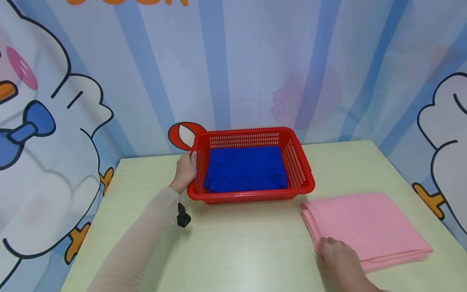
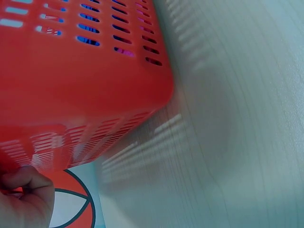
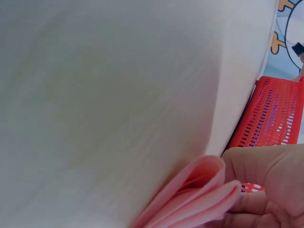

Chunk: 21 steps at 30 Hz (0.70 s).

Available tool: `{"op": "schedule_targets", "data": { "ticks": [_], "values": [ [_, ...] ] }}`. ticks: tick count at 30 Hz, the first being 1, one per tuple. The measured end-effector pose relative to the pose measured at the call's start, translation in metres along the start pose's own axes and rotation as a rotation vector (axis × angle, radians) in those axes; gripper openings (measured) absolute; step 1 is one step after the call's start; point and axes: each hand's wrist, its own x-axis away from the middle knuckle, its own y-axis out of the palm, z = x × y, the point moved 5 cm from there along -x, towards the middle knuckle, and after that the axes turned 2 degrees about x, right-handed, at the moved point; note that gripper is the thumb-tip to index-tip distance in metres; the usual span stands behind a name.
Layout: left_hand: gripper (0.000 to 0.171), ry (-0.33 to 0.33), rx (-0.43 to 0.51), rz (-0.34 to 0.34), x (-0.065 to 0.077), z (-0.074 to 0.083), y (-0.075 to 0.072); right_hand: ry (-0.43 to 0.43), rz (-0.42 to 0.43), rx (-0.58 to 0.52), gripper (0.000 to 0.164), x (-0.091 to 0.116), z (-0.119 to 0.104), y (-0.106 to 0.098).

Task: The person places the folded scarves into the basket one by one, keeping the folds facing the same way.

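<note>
A red plastic basket (image 1: 251, 197) with slotted walls stands toward the back of the table, a folded blue cloth (image 1: 246, 169) lying flat inside it. My left hand (image 1: 185, 168) grips the basket's left rim; the left wrist view shows its curled fingers (image 2: 29, 183) at the slotted wall. To the right, a pink cloth (image 1: 368, 229) lies folded into a thick, layered rectangle. At its near left edge my right hand (image 1: 341, 259) pinches the folded layers. In the right wrist view, thumb and fingers (image 3: 249, 204) close around the looped pink fold (image 3: 202, 183).
The pale wood-grain table (image 1: 240, 247) ends at a printed curtain (image 1: 251, 73) with blue stripes and cartoon birds along the back and sides. A small black device (image 1: 183, 216) sits by the left wrist. The pink cloth's upper left corner lies close to the basket's near right corner.
</note>
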Motion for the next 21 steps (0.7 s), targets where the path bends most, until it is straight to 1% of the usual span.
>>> {"op": "schedule_targets", "data": {
  "ticks": [5, 9, 12, 17, 21],
  "values": [
    [0.04, -0.011, 0.012, -0.007, 0.0, -0.002, 0.001, -0.018, -0.006, -0.012, 0.031, -0.001, -0.004, 0.002],
    [0.04, -0.024, 0.016, -0.013, 0.001, -0.002, 0.0, -0.035, 0.01, -0.026, 0.032, -0.002, -0.009, 0.003],
    [0.039, -0.021, 0.014, -0.01, 0.002, 0.0, -0.001, -0.042, 0.016, -0.03, 0.032, -0.003, -0.013, 0.003],
    [0.039, -0.011, 0.007, -0.005, 0.002, 0.002, -0.002, -0.032, -0.001, -0.032, 0.033, -0.004, -0.018, 0.004],
    [0.038, -0.001, 0.0, -0.002, 0.002, 0.003, -0.001, -0.046, 0.028, -0.026, 0.034, -0.005, -0.022, 0.004]
  ]
}}
